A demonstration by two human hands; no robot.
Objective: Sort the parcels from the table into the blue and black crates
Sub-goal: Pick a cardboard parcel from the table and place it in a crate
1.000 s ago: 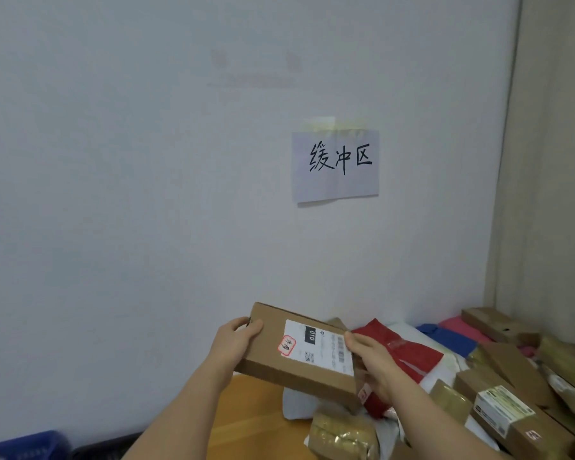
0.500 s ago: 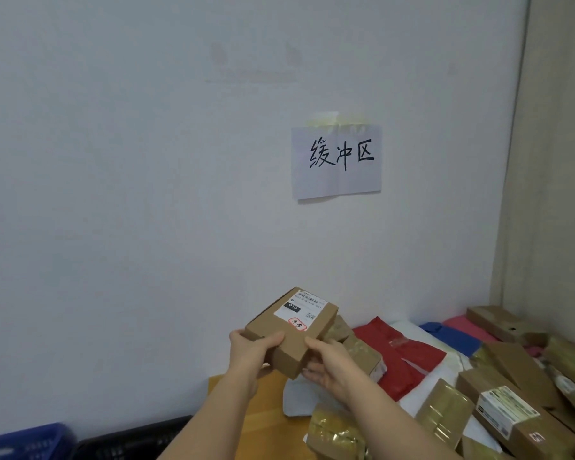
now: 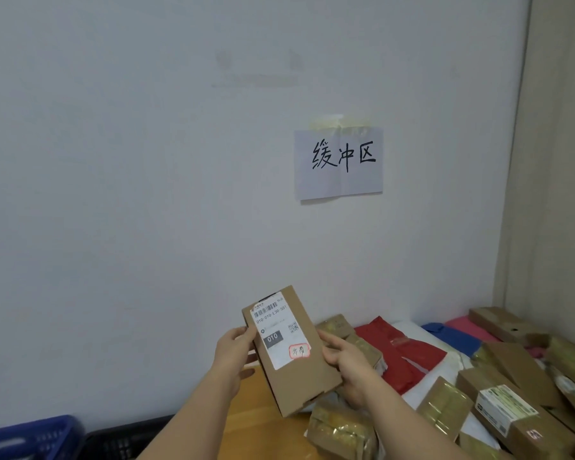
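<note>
Head view: left hand (image 3: pixel 233 355) and right hand (image 3: pixel 347 365) grip opposite long edges of the cardboard parcel (image 3: pixel 291 351). Its label (image 3: pixel 279 330) faces the camera, probably for reading before choosing the blue crate (image 3: pixel 30 436) or black crate (image 3: pixel 127 438).

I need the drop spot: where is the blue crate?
Head view, bottom left corner: the blue crate sits against the wall, with the black crate just right of it.
</note>
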